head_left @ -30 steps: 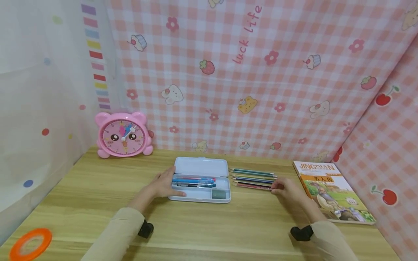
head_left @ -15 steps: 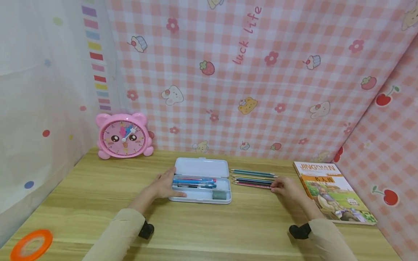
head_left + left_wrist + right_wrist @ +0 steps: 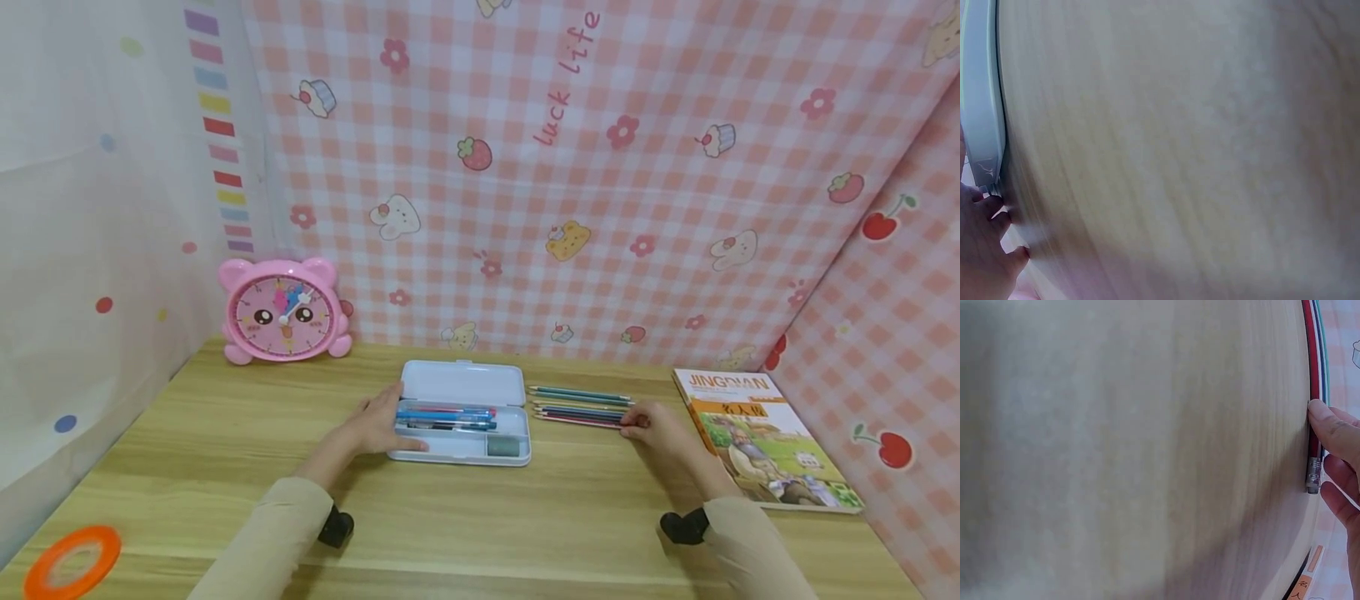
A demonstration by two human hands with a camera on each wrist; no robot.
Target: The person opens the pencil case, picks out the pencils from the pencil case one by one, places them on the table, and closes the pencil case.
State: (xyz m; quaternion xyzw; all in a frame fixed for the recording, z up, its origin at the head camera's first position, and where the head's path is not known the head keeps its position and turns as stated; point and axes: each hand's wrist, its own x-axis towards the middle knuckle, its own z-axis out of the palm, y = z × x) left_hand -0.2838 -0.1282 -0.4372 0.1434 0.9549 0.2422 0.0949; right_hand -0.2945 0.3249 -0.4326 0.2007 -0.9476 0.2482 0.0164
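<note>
An open white pencil case lies at mid-table with pens and a grey-green eraser inside. My left hand holds its left end, thumb over the front rim and the other fingers round toward the back. In the left wrist view, fingertips show beside the case's corner. To the right of the case, several pencils lie in a row with their points to the left. My right hand pinches the eraser-tipped end of the nearest, a red pencil, thumb on its near side.
A book lies to the right, close to my right forearm. At the back left stands a pink clock. An orange ring-shaped roll is at the front left. The checked cloth wall borders the table's back.
My right hand has moved slightly toward the back and left with the red pencil, and the near pencils now lie closer together. The left hand and the case stay put.
</note>
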